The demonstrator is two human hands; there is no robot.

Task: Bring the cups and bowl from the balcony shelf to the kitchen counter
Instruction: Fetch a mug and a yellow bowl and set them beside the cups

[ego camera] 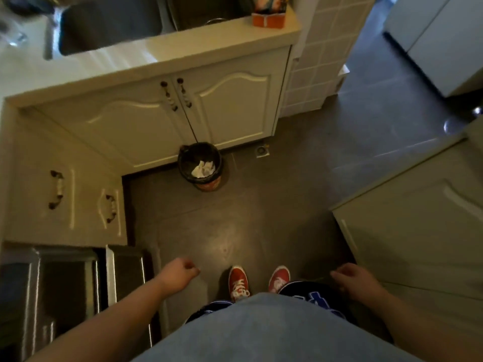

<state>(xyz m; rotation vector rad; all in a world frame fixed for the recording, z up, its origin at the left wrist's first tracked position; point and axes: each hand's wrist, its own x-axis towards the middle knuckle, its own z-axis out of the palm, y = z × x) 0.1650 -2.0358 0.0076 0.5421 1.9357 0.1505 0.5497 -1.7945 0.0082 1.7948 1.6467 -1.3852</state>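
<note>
though beside counter (162, 66), both hands (180, 274) empty

Black-lined waste bin (200, 167) with crumpled paper by white cabinet doors (162, 118); orange box (269, 19) above; dark sink (109, 22).

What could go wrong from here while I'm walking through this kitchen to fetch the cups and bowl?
1. The small trash bin stands on the floor in front of the sink cabinet; you could kick it when stepping up to the counter.
2. The glossy tiled floor may be slippery, which matters more once you carry breakables.
3. Both the left hand and the right hand are empty, so carrying everything in one trip may tempt an overloaded grip.
</note>
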